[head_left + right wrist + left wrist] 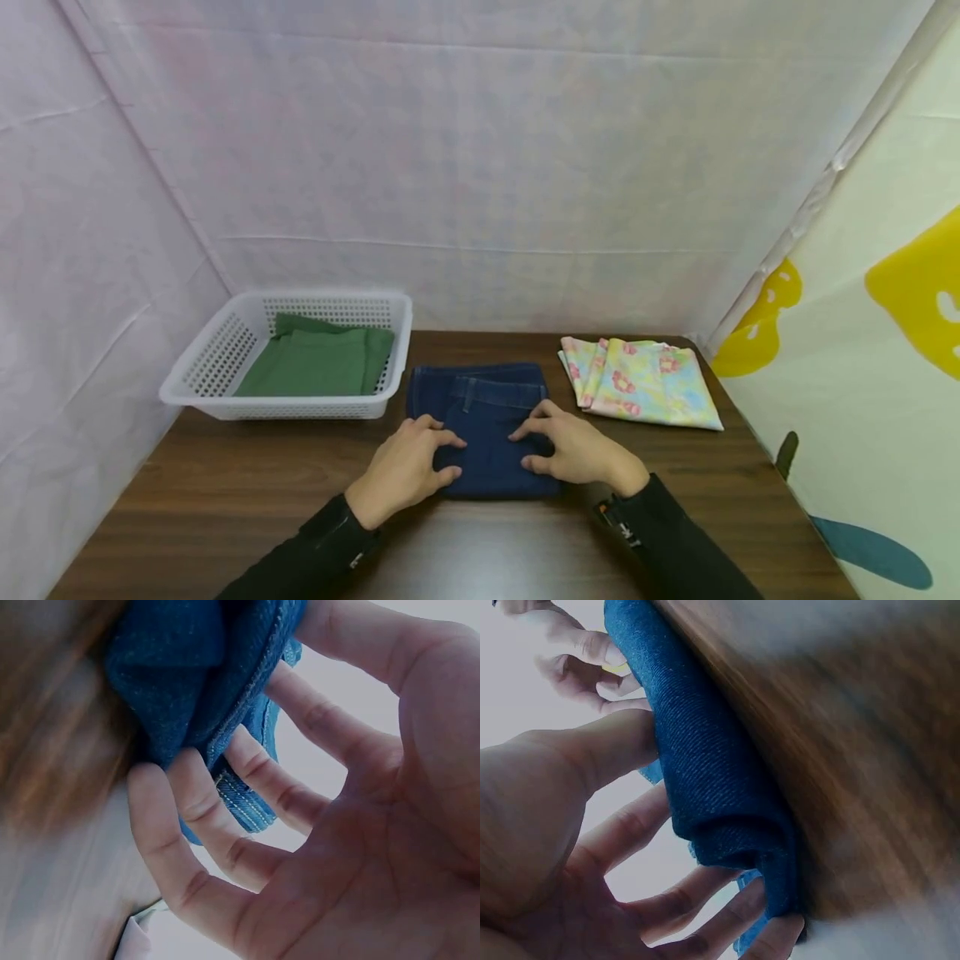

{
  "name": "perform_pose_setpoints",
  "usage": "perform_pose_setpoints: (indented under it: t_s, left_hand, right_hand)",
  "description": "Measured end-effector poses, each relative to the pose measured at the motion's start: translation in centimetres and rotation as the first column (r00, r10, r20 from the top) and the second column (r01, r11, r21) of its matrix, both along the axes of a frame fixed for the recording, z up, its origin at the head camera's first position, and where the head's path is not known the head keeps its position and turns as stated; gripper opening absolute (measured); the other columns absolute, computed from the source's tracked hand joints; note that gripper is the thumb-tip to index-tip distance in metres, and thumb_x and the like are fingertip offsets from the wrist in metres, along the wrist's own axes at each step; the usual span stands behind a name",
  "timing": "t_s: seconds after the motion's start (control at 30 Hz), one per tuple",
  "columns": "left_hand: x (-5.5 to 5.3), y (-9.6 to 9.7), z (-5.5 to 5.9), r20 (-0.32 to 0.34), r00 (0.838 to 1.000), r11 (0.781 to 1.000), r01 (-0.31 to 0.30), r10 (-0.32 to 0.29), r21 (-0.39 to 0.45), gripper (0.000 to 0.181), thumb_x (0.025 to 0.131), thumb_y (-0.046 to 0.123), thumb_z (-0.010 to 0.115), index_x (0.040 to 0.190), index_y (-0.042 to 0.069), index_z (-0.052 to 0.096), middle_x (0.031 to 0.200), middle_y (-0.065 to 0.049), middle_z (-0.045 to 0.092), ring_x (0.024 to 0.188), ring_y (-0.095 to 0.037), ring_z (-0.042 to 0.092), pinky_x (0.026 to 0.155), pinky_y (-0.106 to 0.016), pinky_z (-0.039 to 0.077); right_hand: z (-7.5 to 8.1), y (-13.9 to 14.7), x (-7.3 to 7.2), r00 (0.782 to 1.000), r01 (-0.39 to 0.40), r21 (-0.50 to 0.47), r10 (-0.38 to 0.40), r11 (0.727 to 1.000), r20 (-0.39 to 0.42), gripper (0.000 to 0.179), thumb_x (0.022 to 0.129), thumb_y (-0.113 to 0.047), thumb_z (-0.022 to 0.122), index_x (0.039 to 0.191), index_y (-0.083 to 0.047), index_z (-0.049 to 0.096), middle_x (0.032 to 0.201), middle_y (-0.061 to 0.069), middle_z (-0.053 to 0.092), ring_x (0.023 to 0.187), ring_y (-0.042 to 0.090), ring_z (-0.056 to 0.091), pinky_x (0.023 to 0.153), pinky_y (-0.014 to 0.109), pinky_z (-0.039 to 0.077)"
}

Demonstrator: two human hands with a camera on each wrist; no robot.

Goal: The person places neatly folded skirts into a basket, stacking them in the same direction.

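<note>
A folded pair of dark blue jeans point(487, 475) lies on the table in the head view, its waistband with a belt loop facing up. My left hand point(405, 462) rests on its left side, thumb and fingers spread over the denim point(705, 742). In the left wrist view the fingertips touch the side edge of the fold. From the right, my right hand point(573, 446) touches the jeans with fingers apart. Its fingertips sit against the layered edge of the folded denim point(180, 667) in the right wrist view.
A white perforated basket point(300, 408) stands at the back left, holding folded green cloth point(318, 362). Folded floral fabric point(645, 379) lies at the back right of the brown wooden table point(247, 467). White curtain walls point(480, 167) enclose the back and sides.
</note>
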State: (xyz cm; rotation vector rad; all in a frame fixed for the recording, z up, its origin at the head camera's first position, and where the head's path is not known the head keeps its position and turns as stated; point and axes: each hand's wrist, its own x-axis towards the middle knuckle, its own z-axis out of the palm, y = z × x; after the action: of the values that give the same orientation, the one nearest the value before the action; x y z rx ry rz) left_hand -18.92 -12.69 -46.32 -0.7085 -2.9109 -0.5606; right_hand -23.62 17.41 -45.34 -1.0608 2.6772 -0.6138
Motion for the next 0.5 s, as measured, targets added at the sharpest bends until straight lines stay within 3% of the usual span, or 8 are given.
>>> perform_pose_setpoints:
  t_s: [0.5]
  left_hand:
    - [1.5,0.1,0.4,0.061,0.997,0.999,0.052,-0.053,0.013,0.035,0.082,0.040,0.084,0.114,0.030,0.075,0.120,-0.005,0.060,0.107,-0.030,0.055,0.070,-0.042,0.053]
  right_hand:
    - [1.0,0.3,1.8,0.997,-0.048,-0.001,0.048,0.999,0.063,0.035,0.091,-0.037,0.077,0.124,-0.028,0.069,0.113,-0.001,0.050,0.073,0.011,0.051,0.066,0.028,0.047]
